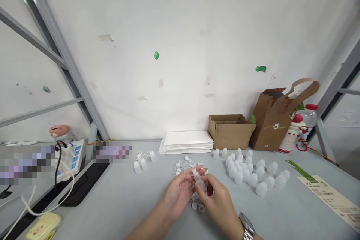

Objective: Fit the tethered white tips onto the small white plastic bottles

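Observation:
A small translucent plastic bottle (200, 182) lies slantwise between my hands, its narrow white top toward the upper left. My left hand (180, 189) supports it near the neck, fingers stretched beneath and partly hidden. The lower body is pinched by the thumb and fingers of my right hand (221, 197). White looped caps (185, 164) lie in a loose pile behind and under the hands, with several more small ring-shaped pieces (198, 206) in front. To the right stands a group of small frosted bottles (246, 170). Several bottles with looped tops (144, 163) stand at the left.
White flat sheets or envelopes (187, 142) are stacked by the wall beside an open cardboard box (232, 133). A brown paper bag (271, 123) and a red-capped bottle (311, 114) stand back right. At left are a power strip (75, 159), cables and a yellow case (43, 225).

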Demonstrator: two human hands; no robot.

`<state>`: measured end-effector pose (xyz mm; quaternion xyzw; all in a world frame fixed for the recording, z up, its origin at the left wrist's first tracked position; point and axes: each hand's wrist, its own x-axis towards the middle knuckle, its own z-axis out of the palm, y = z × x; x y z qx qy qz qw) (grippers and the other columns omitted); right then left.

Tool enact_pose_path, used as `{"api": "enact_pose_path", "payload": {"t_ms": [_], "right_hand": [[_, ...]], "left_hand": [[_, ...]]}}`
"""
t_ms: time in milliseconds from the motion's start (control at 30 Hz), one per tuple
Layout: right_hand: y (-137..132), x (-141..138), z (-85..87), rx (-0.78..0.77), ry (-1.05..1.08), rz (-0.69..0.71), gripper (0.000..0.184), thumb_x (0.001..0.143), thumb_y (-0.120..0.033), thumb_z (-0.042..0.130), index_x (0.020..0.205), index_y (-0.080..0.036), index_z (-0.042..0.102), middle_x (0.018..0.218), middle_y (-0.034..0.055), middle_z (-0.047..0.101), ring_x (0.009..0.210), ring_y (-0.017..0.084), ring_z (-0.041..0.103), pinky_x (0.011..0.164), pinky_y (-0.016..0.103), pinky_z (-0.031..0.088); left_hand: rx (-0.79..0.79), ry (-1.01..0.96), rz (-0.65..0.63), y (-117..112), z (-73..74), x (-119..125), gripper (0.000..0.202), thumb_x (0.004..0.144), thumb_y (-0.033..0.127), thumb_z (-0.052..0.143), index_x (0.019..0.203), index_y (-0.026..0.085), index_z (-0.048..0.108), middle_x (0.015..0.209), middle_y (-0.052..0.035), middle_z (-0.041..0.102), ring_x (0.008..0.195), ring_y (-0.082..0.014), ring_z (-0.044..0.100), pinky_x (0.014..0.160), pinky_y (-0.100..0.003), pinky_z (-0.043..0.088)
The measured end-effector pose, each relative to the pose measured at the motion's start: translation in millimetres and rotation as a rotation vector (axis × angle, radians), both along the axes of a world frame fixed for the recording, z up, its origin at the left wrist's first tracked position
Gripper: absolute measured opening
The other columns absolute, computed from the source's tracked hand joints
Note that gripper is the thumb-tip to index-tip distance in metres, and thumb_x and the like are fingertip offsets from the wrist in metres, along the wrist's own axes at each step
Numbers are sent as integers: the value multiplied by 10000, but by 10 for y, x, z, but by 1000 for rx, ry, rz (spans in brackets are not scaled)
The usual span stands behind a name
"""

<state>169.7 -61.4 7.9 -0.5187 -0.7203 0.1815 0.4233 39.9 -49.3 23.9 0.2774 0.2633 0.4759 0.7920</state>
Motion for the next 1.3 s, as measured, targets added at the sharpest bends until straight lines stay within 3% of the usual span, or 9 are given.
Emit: {"api": "enact_pose_path", "payload": {"t_ms": [400, 800, 1067, 1300], "right_hand": [[3, -21, 33, -204, 186, 48, 247, 774, -411, 511, 702, -177, 546, 602, -11, 559, 532, 123, 458, 513, 214, 369], [42, -29, 12, -247, 327, 77, 244, 740, -405, 568, 705, -164, 578, 571, -30, 501, 530, 109, 431, 510, 215, 365], [93, -31, 59, -461, 570, 178, 317, 673, -458, 625, 645, -150, 553, 474, -50, 460, 427, 73, 373, 415, 203, 306], [88, -54, 66, -472, 641, 200, 334, 648, -466, 656, 627, -145, 567, 451, -59, 462, 395, 56, 376, 400, 191, 302]], "left_hand": [[-45, -39, 32, 13, -1, 7, 332, 729, 147, 435, 1008, 102, 608, 993, -107, 654, 1008, -224, 555, 985, -368, 279], [-48, -125, 20, 7, -9, 21, 300, 729, 141, 436, 973, 103, 608, 971, -109, 654, 989, -223, 566, 954, -363, 306], [-41, -120, 15, 30, -33, 5, 299, 732, 137, 425, 970, 107, 603, 940, -104, 656, 967, -207, 565, 903, -324, 333], [-58, -102, 59, 34, -47, 21, 293, 735, 144, 418, 966, 114, 597, 908, -94, 655, 953, -203, 571, 893, -325, 337]]}}
